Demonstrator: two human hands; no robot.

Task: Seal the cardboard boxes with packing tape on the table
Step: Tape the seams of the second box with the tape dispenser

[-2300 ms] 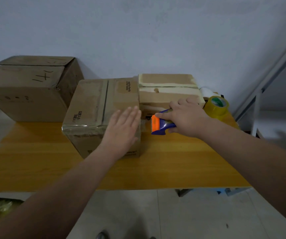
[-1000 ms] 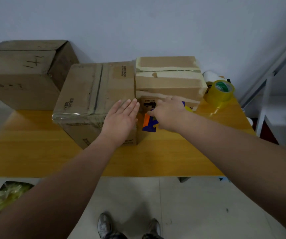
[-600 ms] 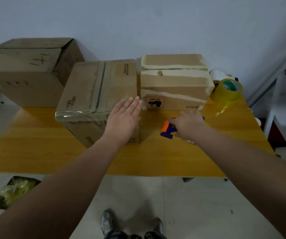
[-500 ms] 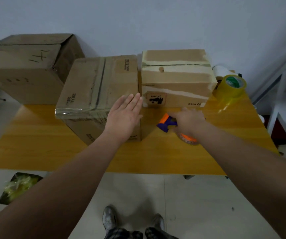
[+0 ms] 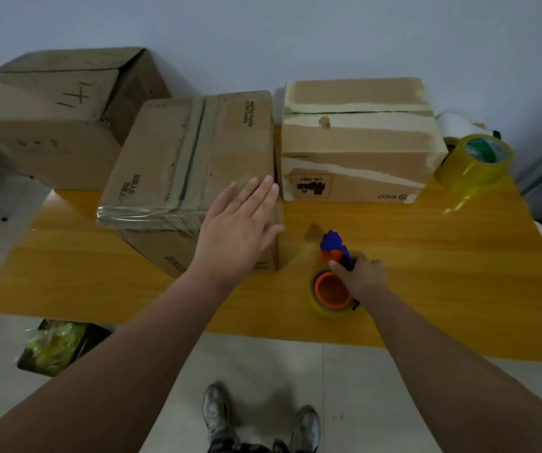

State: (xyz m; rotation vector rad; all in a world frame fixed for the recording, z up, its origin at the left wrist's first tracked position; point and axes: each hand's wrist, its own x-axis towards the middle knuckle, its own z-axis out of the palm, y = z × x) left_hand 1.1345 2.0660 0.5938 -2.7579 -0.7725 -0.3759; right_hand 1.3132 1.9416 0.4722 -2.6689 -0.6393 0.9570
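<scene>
Pressing flat on the near right corner of the middle box (image 5: 191, 158), the left hand (image 5: 240, 230) is lying with fingers straight and together, gripping nothing. It is probably steadying the carton so it does not slide when tape is pulled across it. This box is sitting on the yellow table (image 5: 459, 256), its top seam running away from the person and clear film glinting along its near edge.

Just beside it, the right hand (image 5: 362, 276) is curling round the blue handle of the tape dispenser (image 5: 333, 269), whose orange hub and yellow roll are facing the camera low over the tabletop. Whether it is resting there or just lifted is unclear.

Behind, the right-hand box (image 5: 357, 142) is standing close against the middle one, carrying pale strips across its top. A spare roll (image 5: 478, 161) of yellow tape is waiting at the table's far right corner, within reach for a refill. A third box (image 5: 50, 119) is sitting off to the left, beyond the table's edge.
</scene>
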